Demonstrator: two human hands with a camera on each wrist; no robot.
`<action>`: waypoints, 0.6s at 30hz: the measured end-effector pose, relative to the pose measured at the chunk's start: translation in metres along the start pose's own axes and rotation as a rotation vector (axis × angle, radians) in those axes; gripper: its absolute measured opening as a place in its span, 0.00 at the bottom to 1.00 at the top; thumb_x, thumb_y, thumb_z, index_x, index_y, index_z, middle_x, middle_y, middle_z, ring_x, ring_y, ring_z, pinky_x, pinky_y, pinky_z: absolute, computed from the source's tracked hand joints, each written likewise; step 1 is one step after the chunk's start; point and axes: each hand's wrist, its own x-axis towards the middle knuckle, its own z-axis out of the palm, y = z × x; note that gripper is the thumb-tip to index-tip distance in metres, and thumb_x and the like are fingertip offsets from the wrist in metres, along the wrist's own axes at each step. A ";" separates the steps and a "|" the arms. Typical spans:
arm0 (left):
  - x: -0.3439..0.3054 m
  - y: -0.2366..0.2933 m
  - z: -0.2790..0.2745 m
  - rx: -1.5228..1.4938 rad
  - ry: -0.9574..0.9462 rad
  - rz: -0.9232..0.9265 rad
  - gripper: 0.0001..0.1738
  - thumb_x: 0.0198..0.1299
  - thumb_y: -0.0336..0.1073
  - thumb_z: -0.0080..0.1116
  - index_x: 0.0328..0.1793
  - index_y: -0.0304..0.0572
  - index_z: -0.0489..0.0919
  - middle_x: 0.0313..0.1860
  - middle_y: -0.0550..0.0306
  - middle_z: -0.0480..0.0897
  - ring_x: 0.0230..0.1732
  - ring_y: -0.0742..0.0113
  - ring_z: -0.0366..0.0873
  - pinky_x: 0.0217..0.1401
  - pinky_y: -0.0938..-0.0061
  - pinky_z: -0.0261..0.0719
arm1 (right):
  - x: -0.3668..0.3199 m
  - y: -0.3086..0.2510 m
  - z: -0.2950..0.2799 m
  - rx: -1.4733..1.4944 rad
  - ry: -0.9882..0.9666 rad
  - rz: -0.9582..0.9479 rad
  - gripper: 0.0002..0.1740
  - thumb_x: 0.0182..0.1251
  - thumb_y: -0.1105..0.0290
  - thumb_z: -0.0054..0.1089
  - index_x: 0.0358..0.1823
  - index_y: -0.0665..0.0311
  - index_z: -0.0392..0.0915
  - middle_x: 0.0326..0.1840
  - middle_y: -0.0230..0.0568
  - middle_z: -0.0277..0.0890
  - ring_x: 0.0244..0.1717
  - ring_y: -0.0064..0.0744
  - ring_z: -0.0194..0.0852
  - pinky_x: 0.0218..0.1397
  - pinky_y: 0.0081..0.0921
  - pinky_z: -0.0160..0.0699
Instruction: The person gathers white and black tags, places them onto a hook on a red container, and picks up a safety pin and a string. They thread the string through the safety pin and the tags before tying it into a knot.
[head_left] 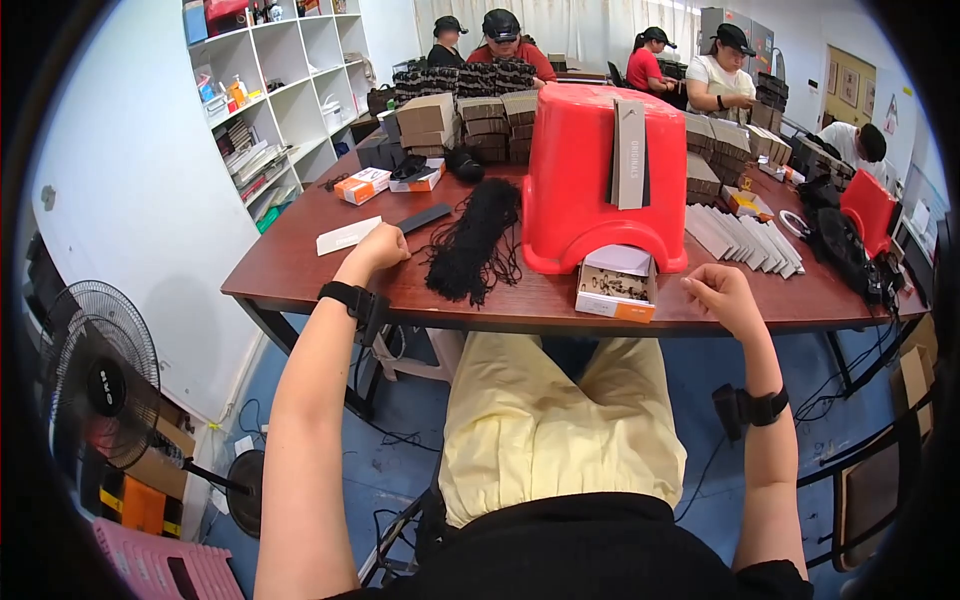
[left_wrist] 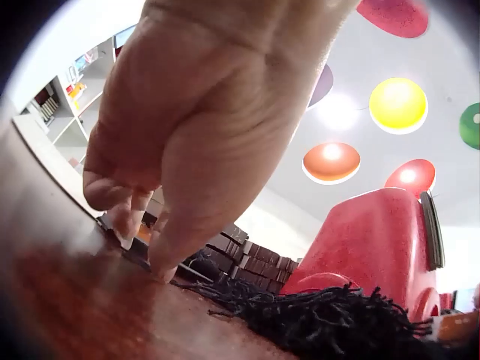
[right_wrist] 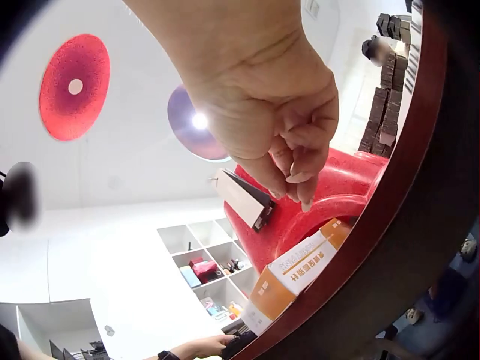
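Left hand (head_left: 378, 248) at dark card (head_left: 426, 217), its 2 o'clock; can't tell grip. Likely pickup step; next probably needs pinch. Right hand (head_left: 725, 298) relaxed, nothing visibly held; parts box (head_left: 612, 303) 9 o'clock.

Your left hand (head_left: 380, 248) and right hand (head_left: 728, 298) make two; you wear two wristbands (head_left: 345, 292) (head_left: 768, 408). Before you, count one white strip (head_left: 345, 236), one dark strip (head_left: 425, 217), one bundle of black cords (head_left: 475, 240), one open box (head_left: 603, 303) and two red stools (head_left: 570, 150) (head_left: 866, 208). Around you: one fan (head_left: 106, 386), five other people (head_left: 727, 78).

a grey tag (head_left: 629, 155) reads "originals"; lettering on the open box (right_wrist: 300, 267) is unclear.
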 end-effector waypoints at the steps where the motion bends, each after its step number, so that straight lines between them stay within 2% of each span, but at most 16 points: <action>1: -0.007 0.008 -0.004 -0.002 0.001 0.001 0.08 0.42 0.35 0.61 0.25 0.38 0.77 0.25 0.48 0.79 0.28 0.55 0.76 0.36 0.70 0.74 | -0.001 -0.001 0.000 -0.003 0.001 -0.001 0.10 0.57 0.69 0.55 0.23 0.68 0.73 0.16 0.29 0.71 0.14 0.11 0.60 0.15 0.11 0.59; 3: -0.025 0.026 -0.008 -0.269 -0.051 -0.089 0.08 0.44 0.33 0.60 0.26 0.36 0.76 0.21 0.52 0.78 0.25 0.62 0.75 0.32 0.73 0.73 | -0.004 -0.001 -0.001 0.035 -0.014 0.009 0.10 0.57 0.69 0.55 0.23 0.68 0.73 0.16 0.29 0.71 0.13 0.11 0.59 0.14 0.11 0.58; 4: -0.034 0.032 -0.006 -0.268 -0.054 -0.088 0.08 0.44 0.33 0.60 0.26 0.36 0.76 0.21 0.52 0.78 0.25 0.62 0.75 0.32 0.73 0.73 | -0.006 0.000 -0.002 0.037 -0.012 0.012 0.10 0.57 0.69 0.55 0.23 0.68 0.73 0.16 0.29 0.71 0.13 0.11 0.59 0.14 0.11 0.58; 6: -0.052 0.043 -0.001 -0.469 0.028 0.022 0.07 0.45 0.31 0.59 0.27 0.35 0.75 0.21 0.55 0.77 0.24 0.67 0.74 0.30 0.76 0.72 | -0.008 0.002 -0.004 0.045 -0.007 0.014 0.10 0.57 0.69 0.54 0.23 0.68 0.73 0.16 0.30 0.71 0.12 0.11 0.59 0.14 0.11 0.57; 7: -0.061 0.051 -0.004 -0.547 0.013 -0.011 0.05 0.46 0.30 0.57 0.27 0.34 0.75 0.23 0.54 0.78 0.26 0.68 0.75 0.30 0.77 0.72 | -0.009 0.003 -0.005 0.047 -0.006 0.014 0.10 0.57 0.69 0.54 0.23 0.68 0.73 0.16 0.30 0.71 0.12 0.11 0.59 0.14 0.11 0.57; 8: -0.062 0.049 -0.003 -0.545 0.013 -0.010 0.05 0.46 0.30 0.57 0.27 0.34 0.75 0.23 0.54 0.78 0.26 0.68 0.75 0.30 0.77 0.72 | -0.010 0.003 -0.006 0.044 -0.003 0.024 0.10 0.57 0.69 0.54 0.23 0.68 0.73 0.16 0.30 0.71 0.12 0.11 0.59 0.13 0.11 0.56; 10: -0.061 0.042 0.000 -0.468 0.204 0.006 0.05 0.46 0.29 0.57 0.28 0.34 0.75 0.25 0.53 0.78 0.27 0.66 0.76 0.32 0.75 0.73 | -0.010 0.004 -0.006 0.039 -0.002 0.031 0.10 0.57 0.69 0.54 0.23 0.68 0.73 0.16 0.30 0.71 0.12 0.11 0.59 0.13 0.11 0.56; 14: -0.047 0.030 0.001 -0.338 0.218 -0.057 0.04 0.45 0.27 0.54 0.29 0.35 0.75 0.26 0.51 0.78 0.31 0.64 0.76 0.36 0.75 0.73 | -0.012 0.008 -0.004 0.083 0.001 0.046 0.10 0.57 0.70 0.54 0.22 0.68 0.73 0.16 0.29 0.70 0.12 0.11 0.59 0.14 0.11 0.56; 16: -0.042 0.030 0.005 -0.397 0.259 0.082 0.06 0.42 0.23 0.52 0.29 0.37 0.76 0.30 0.51 0.77 0.33 0.63 0.75 0.37 0.74 0.72 | -0.013 0.009 -0.003 0.108 -0.001 0.043 0.10 0.57 0.70 0.54 0.22 0.68 0.73 0.17 0.29 0.70 0.13 0.11 0.60 0.14 0.11 0.56; 18: -0.045 0.040 0.001 -0.361 0.236 0.132 0.08 0.41 0.22 0.51 0.29 0.38 0.76 0.31 0.52 0.76 0.33 0.63 0.75 0.37 0.74 0.71 | -0.014 0.008 -0.002 0.084 -0.012 0.061 0.10 0.57 0.69 0.54 0.22 0.68 0.73 0.17 0.29 0.70 0.13 0.12 0.60 0.15 0.11 0.57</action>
